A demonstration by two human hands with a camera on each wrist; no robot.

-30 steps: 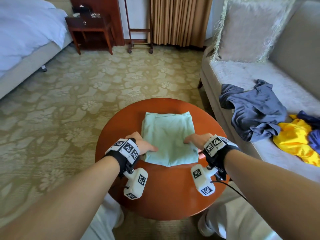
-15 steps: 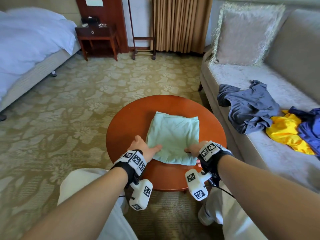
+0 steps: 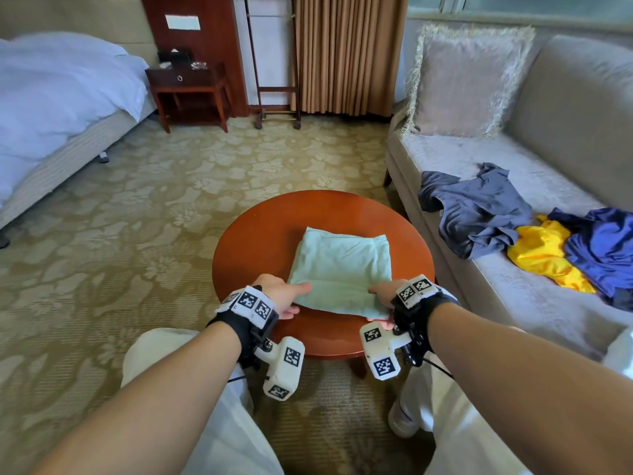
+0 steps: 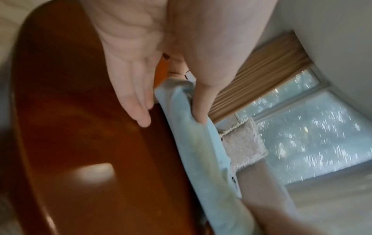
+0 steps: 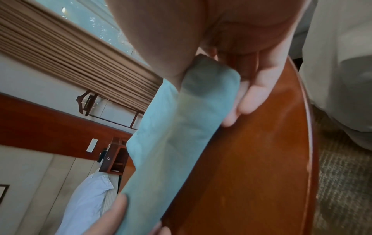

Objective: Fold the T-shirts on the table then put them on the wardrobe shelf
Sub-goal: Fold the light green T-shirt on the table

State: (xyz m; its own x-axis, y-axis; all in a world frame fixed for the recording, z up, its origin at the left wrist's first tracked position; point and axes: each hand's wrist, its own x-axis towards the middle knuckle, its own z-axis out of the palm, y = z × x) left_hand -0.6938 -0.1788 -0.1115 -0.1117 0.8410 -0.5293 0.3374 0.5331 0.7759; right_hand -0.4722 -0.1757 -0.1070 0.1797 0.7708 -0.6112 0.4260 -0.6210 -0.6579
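The mint shirt lies folded on the table, its near corners pinched by the left hand and right hand, thumbs on top, apparently ready for shelving, while three crumpled shirts remain unfolded on the right sofa.

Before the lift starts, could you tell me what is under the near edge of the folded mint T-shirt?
Fingers of the left hand and right hand slide under the folded mint T-shirt, thumbs on top. Beneath lies the round wooden table; the rest of its underside is covered.
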